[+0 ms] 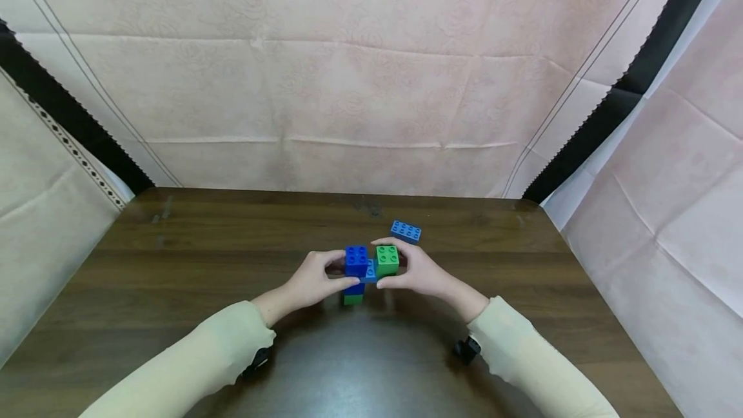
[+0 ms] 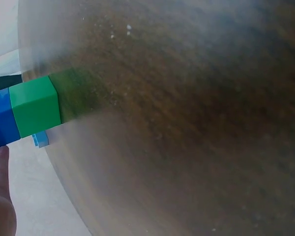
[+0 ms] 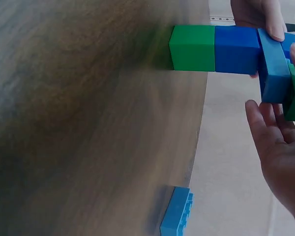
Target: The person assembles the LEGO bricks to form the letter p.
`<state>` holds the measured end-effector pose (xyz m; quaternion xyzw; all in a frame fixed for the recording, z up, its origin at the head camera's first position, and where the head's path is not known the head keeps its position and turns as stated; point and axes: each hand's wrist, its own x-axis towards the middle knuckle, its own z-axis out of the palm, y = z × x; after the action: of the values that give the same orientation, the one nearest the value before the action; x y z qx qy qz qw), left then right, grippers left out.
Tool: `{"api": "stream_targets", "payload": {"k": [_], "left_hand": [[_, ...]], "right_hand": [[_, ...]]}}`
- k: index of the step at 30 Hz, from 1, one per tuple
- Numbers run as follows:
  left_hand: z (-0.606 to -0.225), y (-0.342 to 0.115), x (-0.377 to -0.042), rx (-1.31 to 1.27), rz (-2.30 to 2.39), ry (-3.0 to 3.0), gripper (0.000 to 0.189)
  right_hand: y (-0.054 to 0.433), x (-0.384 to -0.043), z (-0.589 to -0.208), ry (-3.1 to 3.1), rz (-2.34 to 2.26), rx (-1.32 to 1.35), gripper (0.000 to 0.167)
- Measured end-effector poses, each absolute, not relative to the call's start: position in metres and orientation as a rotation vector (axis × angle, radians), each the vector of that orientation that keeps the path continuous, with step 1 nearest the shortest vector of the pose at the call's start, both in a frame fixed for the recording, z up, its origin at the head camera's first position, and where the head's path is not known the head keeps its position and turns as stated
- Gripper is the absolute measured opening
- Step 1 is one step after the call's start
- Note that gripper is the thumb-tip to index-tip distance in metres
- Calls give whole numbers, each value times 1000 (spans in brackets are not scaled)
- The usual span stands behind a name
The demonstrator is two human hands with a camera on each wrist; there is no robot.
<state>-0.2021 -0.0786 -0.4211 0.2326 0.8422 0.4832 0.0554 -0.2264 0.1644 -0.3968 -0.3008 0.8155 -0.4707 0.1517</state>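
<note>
Steadily, our left grip [image 1: 315, 277] pinches the stack [image 1: 356, 268] standing on the table [image 1: 348, 366], our right grip [image 1: 420, 271] the green brick [image 1: 387, 260] at the crosspiece [image 1: 370, 272]; we should press squarely, bracing that overhang from below.

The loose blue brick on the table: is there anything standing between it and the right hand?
Nothing visible does. In the head view, the loose blue brick lies just beyond the right hand; the right wrist view shows no object between them. That hand, however, holds the upper green brick.
</note>
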Motion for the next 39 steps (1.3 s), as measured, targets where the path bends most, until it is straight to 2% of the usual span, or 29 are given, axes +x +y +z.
{"api": "stream_targets", "payload": {"k": [5,10,15,21,28,39], "left_hand": [[-422,-79,-202,704,1462,2555,46],[-423,-79,-202,659,1471,2547,48],[-424,-81,-202,632,1471,2556,49],[-424,-80,-203,669,1473,2555,46],[-425,-79,-203,657,1481,2536,46],[-425,-74,-204,662,1496,2520,47]], "right_hand": [[173,-232,-395,2301,-1302,-886,71],[195,-254,-392,2334,-1238,-880,64],[202,-282,-403,2618,-1185,-572,49],[203,-308,-425,2763,-1046,-313,56],[201,-317,-438,2790,-954,-226,57],[200,-320,-445,2844,-919,-179,40]]}}
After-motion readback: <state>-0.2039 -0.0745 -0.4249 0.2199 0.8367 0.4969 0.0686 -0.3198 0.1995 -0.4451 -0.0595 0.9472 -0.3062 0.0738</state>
